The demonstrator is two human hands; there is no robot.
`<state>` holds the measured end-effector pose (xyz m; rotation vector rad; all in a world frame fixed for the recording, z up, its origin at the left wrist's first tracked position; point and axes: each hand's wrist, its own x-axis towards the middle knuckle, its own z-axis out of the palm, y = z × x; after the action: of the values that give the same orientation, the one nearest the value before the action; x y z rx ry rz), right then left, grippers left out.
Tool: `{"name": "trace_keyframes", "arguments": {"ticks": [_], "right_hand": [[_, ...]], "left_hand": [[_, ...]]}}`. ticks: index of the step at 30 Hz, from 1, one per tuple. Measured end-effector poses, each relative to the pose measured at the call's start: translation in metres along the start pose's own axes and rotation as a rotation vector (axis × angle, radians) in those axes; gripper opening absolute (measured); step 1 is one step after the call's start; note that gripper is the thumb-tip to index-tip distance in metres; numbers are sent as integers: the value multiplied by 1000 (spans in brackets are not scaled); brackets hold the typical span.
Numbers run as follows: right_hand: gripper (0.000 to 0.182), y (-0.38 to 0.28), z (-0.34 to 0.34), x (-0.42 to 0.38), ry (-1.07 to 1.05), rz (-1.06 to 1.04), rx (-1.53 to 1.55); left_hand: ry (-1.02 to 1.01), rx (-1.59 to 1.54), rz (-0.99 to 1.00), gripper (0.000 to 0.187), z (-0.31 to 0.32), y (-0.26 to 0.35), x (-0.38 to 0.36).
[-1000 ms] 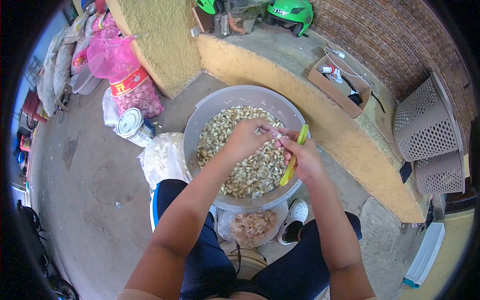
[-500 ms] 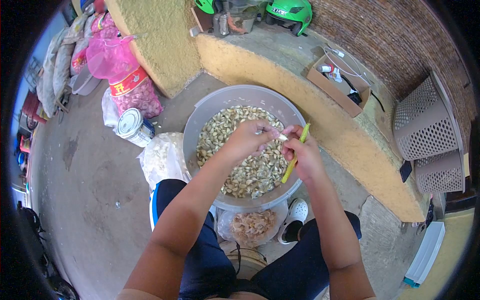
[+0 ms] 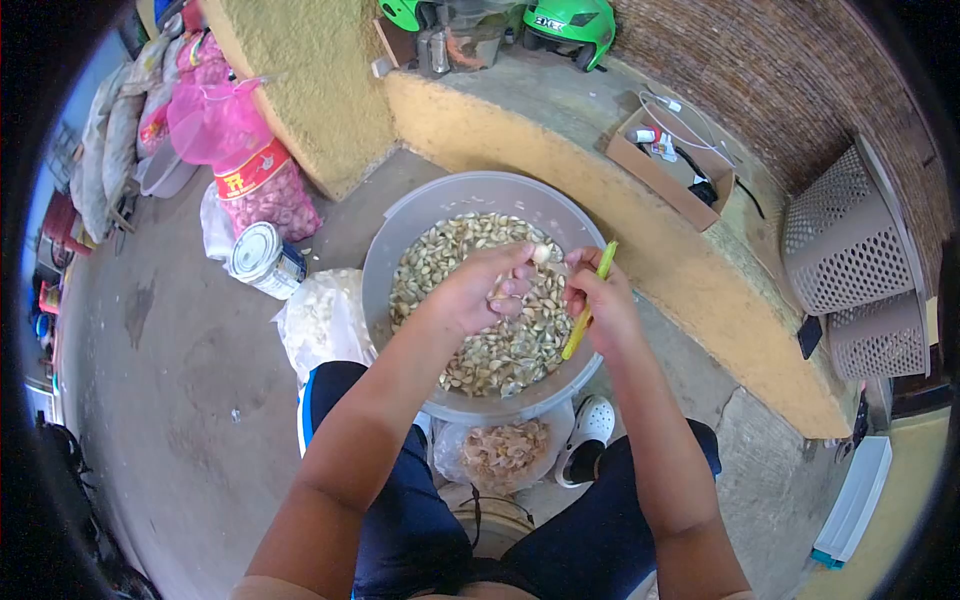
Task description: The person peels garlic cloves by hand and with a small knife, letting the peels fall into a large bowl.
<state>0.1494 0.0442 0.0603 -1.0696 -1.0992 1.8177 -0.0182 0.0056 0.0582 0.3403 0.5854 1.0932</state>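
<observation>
A large grey tub (image 3: 390, 235) holds many garlic cloves (image 3: 490, 350), some of them in liquid. Above its middle, my left hand (image 3: 490, 288) pinches a pale garlic clove (image 3: 541, 254) between thumb and fingertips, its other fingers curled. To the right of it, over the tub's right side, my right hand (image 3: 605, 305) is closed around a thin yellow-green knife (image 3: 578, 330), which stands nearly upright. A small gap separates the right fingertips from the clove.
A clear bag of peels (image 3: 505, 452) lies below the tub; a white bag (image 3: 325, 320) and a can (image 3: 266, 258) stand left. Pink net bags (image 3: 270, 195) are farther back. A low yellow ledge (image 3: 690, 285) runs along the right, bearing a cardboard box (image 3: 665, 180).
My hands have moved slightly apart. The clove in my left hand now shows rounder and has moved a little up and left. The view has shifted slightly.
</observation>
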Motion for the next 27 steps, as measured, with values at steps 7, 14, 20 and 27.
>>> {"name": "trace_keyframes", "arguments": {"ticks": [7,14,20,27], "right_hand": [[22,-8,-2,-3,32,-39,-314],[24,9,-15,2,51,-271,-1028],[31,13,-16,-5,9,-207,-1153],[34,11,-7,-11,-42,-192,-1233]], "left_hand": [[110,62,43,22,-3,13,-2],[802,925,610,24,-3,75,-79],[1311,1637,225,34,-157,28,-176],[1541,1595,-334,39,-294,-77,-269]]}}
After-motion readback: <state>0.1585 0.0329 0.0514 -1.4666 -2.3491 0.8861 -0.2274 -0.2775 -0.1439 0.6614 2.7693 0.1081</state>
